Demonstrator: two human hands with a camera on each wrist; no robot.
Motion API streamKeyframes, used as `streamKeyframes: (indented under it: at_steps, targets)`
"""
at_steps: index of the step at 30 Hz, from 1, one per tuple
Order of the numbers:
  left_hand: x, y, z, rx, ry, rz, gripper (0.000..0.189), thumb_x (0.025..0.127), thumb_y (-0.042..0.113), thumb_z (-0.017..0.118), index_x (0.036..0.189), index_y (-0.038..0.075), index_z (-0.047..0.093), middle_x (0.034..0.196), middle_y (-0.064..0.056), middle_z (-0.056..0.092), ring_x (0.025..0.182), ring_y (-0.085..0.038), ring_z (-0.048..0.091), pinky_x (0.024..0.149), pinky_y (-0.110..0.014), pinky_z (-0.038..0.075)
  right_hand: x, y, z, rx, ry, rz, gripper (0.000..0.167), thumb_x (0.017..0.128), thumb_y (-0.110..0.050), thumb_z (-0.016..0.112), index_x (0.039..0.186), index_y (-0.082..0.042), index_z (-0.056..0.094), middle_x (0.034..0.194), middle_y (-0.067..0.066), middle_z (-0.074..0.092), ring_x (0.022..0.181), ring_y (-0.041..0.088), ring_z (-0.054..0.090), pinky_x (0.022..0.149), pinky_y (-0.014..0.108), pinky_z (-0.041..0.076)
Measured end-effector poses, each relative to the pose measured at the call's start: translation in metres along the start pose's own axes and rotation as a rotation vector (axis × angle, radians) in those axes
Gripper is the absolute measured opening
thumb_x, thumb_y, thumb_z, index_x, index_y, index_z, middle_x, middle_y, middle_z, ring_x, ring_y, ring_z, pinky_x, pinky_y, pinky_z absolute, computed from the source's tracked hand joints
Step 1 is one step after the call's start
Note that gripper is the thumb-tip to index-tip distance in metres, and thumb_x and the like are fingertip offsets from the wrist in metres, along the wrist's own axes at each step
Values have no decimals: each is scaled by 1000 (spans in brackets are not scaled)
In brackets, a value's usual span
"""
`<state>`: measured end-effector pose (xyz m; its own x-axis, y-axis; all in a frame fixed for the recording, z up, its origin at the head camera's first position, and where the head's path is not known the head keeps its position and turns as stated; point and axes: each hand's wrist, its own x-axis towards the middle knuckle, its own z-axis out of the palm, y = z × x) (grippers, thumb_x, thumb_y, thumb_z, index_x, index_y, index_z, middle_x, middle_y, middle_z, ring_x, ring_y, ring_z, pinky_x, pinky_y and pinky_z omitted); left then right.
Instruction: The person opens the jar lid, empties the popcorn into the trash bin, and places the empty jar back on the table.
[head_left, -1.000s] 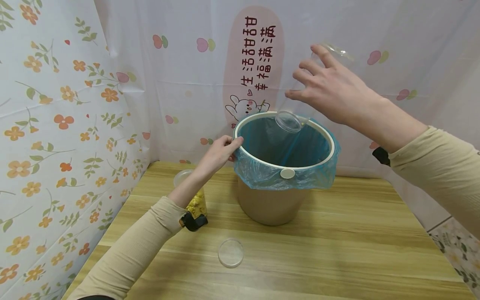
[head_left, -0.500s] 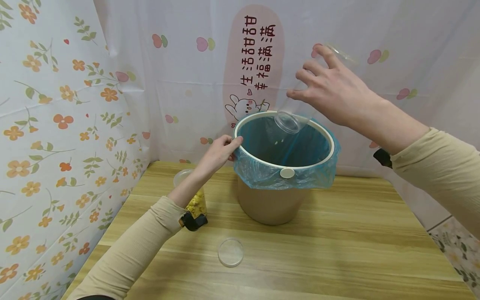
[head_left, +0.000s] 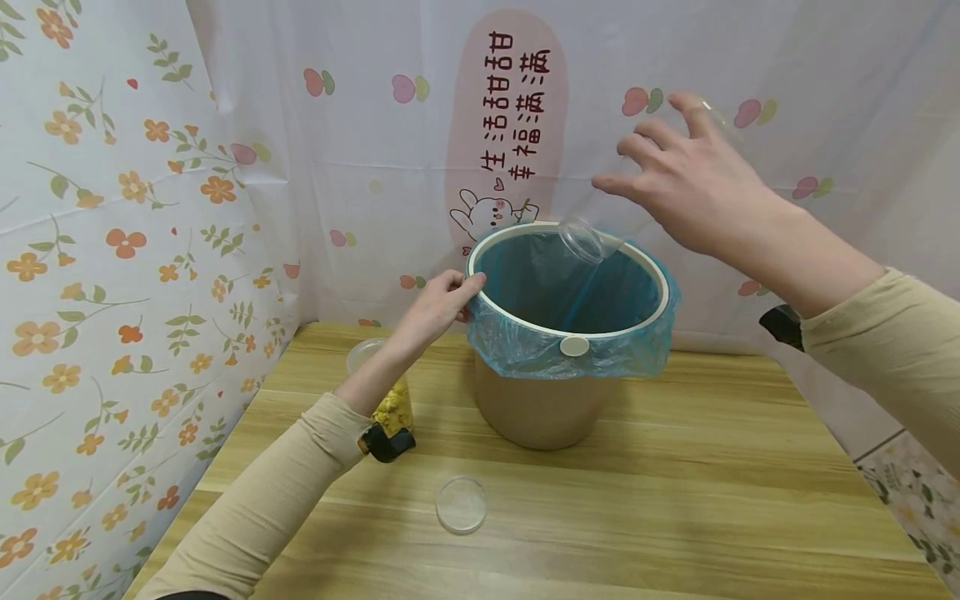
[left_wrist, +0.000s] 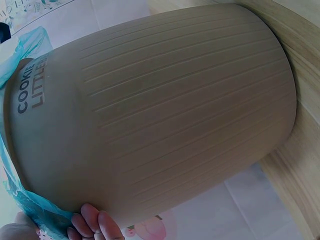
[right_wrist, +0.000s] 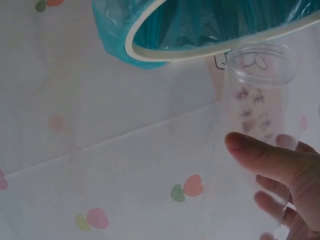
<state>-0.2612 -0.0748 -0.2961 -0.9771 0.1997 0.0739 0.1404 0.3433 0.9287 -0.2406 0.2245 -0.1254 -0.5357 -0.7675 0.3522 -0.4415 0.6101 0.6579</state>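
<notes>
My right hand (head_left: 693, 183) holds a clear plastic jar (right_wrist: 260, 105) by its sides, thumb on one side and fingers on the other. The jar is tilted mouth-down, and its open end hangs over the trash bin (head_left: 540, 408). No contents show inside the see-through wall. A blue plastic bag (head_left: 517, 354) lines the bin, folded out over the cream rim ring (head_left: 660, 308). At the bin's left edge, my left hand (head_left: 442, 304) grips the rim through the bag, thumb on top. In the left wrist view its fingertips (left_wrist: 90, 217) rest against the tan outer wall.
A round clear lid (head_left: 461, 506) lies flat on the wooden table (head_left: 720, 500) in front of the bin. Partly behind the left forearm stands a clear jar of yellow pieces (head_left: 393, 408). Patterned cloth (head_left: 360, 150) hangs behind and along the left.
My right hand has shifted to the right with the jar, whose mouth moved slightly right. Small pale bits visible below the mouth half a second ago are out of sight. The left hand stays put.
</notes>
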Motion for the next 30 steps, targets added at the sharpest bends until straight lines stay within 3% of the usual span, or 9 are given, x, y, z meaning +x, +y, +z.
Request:
streamKeyframes:
  at_steps: [7,13,17,23,30]
  targets:
    - [-1,0,0,-7,4,6,45,105,48,53,115,5,59,107,-9,61,95,-25,63,92,-38,55,-27,2,7,64,27,143,89,61,-3,96,140,-19,58,133,28,57,129,48,47,119,72,22]
    - [0,0,-1,-6,-2,10,46,103,49,54,113,5,59,108,-9,62,96,-25,63,93,-38,55,-53,1,22,160,143,229,90,61,-4,97,141,-19,58,133,27,58,126,48,48,115,71,26]
    - [0,1,-2,-11,-9,4,47,103,50,53,116,5,59,110,-9,62,98,-25,63,95,-39,54,-67,0,32,222,177,307,91,61,-6,97,142,-22,58,134,26,58,123,49,51,113,69,28]
    - [0,2,-2,-20,-12,2,47,104,50,53,117,4,58,110,-9,61,100,-25,62,97,-40,54,-85,-3,45,350,218,458,96,62,-8,97,147,-23,57,136,26,60,126,50,50,109,68,30]
    - [2,1,-1,-21,-20,-5,48,104,50,53,118,5,58,110,-8,60,102,-25,62,100,-42,54,-105,-12,64,484,307,638,95,61,-8,99,146,-22,59,135,23,62,123,49,54,95,66,35]
